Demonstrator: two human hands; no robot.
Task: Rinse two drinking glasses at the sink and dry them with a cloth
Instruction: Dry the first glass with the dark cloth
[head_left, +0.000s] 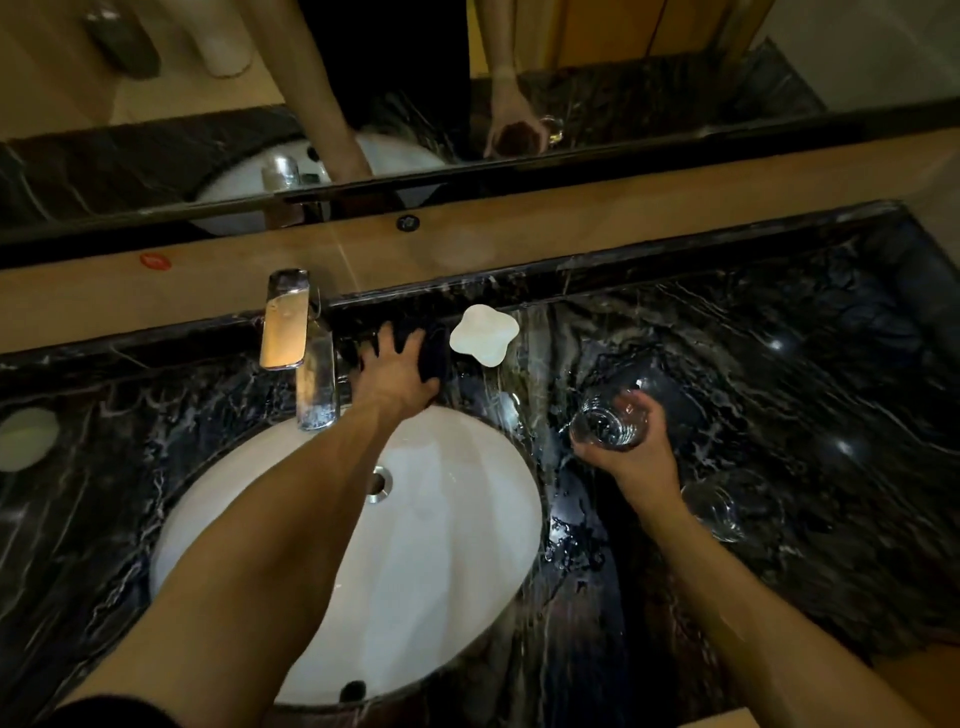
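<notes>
My right hand grips a clear drinking glass above the black marble counter, right of the white sink. A second clear glass lies on the counter just right of that wrist. My left hand reaches across the basin and lies on a dark cloth behind the sink, fingers spread over it and the thumb at its near edge. The cloth is nearly the counter's colour and mostly hidden under the hand.
A chrome faucet stands behind the basin, just left of my left hand. A white star-shaped dish sits right of the cloth. A mirror runs along the back wall. The counter is wet and glossy.
</notes>
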